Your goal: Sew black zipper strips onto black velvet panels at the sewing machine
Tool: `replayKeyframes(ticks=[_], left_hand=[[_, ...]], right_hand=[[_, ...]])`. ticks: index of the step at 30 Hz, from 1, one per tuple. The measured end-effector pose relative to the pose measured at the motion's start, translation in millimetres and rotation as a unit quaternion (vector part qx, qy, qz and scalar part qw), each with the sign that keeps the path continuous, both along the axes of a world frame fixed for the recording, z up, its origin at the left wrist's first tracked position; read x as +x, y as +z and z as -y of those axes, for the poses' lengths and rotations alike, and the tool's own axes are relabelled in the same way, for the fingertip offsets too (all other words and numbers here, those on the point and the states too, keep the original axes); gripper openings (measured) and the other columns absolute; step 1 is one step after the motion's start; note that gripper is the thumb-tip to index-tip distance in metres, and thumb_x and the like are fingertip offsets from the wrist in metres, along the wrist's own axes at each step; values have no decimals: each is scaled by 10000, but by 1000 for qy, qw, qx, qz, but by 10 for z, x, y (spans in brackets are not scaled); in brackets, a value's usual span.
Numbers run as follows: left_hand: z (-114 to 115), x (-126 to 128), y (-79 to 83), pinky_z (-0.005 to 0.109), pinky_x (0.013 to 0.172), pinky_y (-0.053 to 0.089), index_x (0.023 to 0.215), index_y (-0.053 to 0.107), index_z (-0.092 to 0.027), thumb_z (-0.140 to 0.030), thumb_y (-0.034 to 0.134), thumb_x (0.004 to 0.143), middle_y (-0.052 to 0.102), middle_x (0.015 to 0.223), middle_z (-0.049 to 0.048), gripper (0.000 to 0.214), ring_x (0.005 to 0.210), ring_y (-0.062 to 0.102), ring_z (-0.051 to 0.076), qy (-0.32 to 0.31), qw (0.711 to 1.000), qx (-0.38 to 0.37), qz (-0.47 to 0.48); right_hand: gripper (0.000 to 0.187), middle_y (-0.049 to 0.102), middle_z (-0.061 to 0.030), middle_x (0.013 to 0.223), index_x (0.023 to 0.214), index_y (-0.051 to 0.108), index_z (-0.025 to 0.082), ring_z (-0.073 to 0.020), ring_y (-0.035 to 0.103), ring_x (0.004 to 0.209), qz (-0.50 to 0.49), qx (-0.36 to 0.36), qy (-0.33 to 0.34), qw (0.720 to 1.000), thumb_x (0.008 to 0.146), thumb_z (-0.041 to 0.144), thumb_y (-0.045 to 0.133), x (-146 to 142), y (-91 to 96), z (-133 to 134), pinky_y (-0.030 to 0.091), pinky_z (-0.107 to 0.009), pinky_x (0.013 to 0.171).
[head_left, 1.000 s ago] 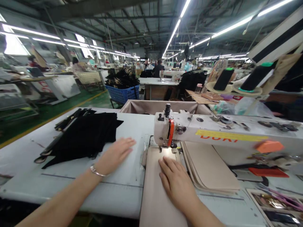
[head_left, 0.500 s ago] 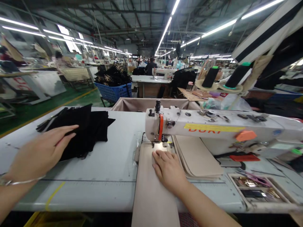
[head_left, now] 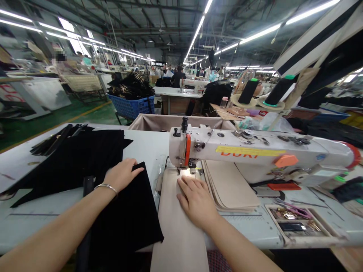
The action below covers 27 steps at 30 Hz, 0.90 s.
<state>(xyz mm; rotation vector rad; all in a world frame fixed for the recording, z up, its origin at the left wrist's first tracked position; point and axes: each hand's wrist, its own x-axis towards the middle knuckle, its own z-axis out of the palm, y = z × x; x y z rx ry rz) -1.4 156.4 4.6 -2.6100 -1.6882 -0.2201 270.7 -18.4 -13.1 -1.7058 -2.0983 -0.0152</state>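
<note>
With the needle of the white sewing machine (head_left: pixel 232 149) as the centre of the dial and twelve pointing away from the person, the left hand (head_left: pixel 122 175) is at nine o'clock, thumb and fingers closed on the top edge of a black fabric piece (head_left: pixel 129 217). This piece spreads from the hand down toward eight o'clock, and its nearest corner overlaps the edge of a beige fabric panel (head_left: pixel 178 241) between six and seven. A metal bracelet (head_left: pixel 112 188) circles the left wrist. The right hand (head_left: pixel 196 200) lies palm down at five o'clock on the beige panel, fingers extended and slightly parted, pressing rather than gripping, its fingertips just beside the lit presser foot. The panel runs from under the machine head to six o'clock, past the front edge of the tabletop (head_left: pixel 146 147). At three to four o'clock a stack of beige panels (head_left: pixel 236 190) sits partly beneath the machine arm; farther out at four, a compartment tray (head_left: pixel 289 240) holds pink-handled scissors (head_left: pixel 302 210). Between nine and ten lies a pile of black fabric pieces (head_left: pixel 79 153), and at eleven, beyond the table, stands a loaded blue basket (head_left: pixel 132 108).
</note>
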Motion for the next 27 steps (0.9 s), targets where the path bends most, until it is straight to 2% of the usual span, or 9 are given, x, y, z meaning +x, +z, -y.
replayKeyframes(ticks=[2,5,8,10,12,14,17,19,27], left_hand=[[75,-29,107,373,816,493,953,632,-156,-521,447,935,671,982,106,410,889,647,275,-51,996,-37,56],[278,-145,465,301,877,466,1027,642,-184,-521,491,928,690,1021,31,382,941,632,231,-121,973,-111,161],[390,-187,863,289,924,454,1208,610,-170,-500,544,919,696,1106,-4,444,1014,617,225,-91,948,-163,258],[407,-59,964,300,954,447,1239,614,-157,-465,539,929,696,1132,-1,444,1041,614,226,-109,936,-191,276],[416,207,870,307,993,426,1155,680,-162,-421,516,939,703,1122,12,376,1056,614,223,-184,927,-224,239],[432,544,631,295,959,446,1040,727,-181,-362,508,926,718,1049,27,306,996,638,206,-236,921,-244,190],[448,970,247,257,736,498,938,716,-181,-276,576,845,719,842,18,193,775,664,176,-172,948,-205,174],[436,1123,103,254,642,475,850,696,-175,-250,599,812,702,758,13,128,697,653,175,-143,958,-179,172],[348,1222,89,289,692,477,823,709,-172,-231,602,814,734,797,55,122,781,691,223,-115,971,-135,163]], right_hand=[[466,498,-51,1440,1411,463,263,-240,425,1322,-3,1,2,1000,961,359,536,1,14,6,298,-428,1097],[455,510,-54,1429,1406,469,258,-242,433,1312,-6,-1,2,1000,966,358,524,1,25,12,301,-429,1093],[445,512,-60,1426,1401,476,257,-249,432,1311,-7,-5,1,1000,971,363,513,0,25,9,301,-436,1089],[445,509,-61,1429,1403,474,257,-250,427,1315,-6,-6,1,1000,972,361,512,1,25,3,304,-438,1087],[440,503,-57,1435,1404,470,256,-247,424,1317,-5,-9,2,1000,977,354,502,3,27,-2,307,-434,1085],[428,505,-52,1434,1402,471,251,-243,427,1313,-5,-10,3,1000,982,330,490,7,34,-4,307,-427,1085],[417,513,-55,1426,1398,471,227,-232,432,1305,-5,-7,3,1000,984,279,473,13,47,-6,310,-415,1083],[417,512,-62,1429,1404,462,214,-229,431,1305,-6,-7,4,1000,990,267,455,16,55,-10,313,-412,1079],[539,504,-71,1434,1461,393,206,-252,416,1307,-12,-32,6,999,984,440,485,21,40,-32,290,-432,1093]])
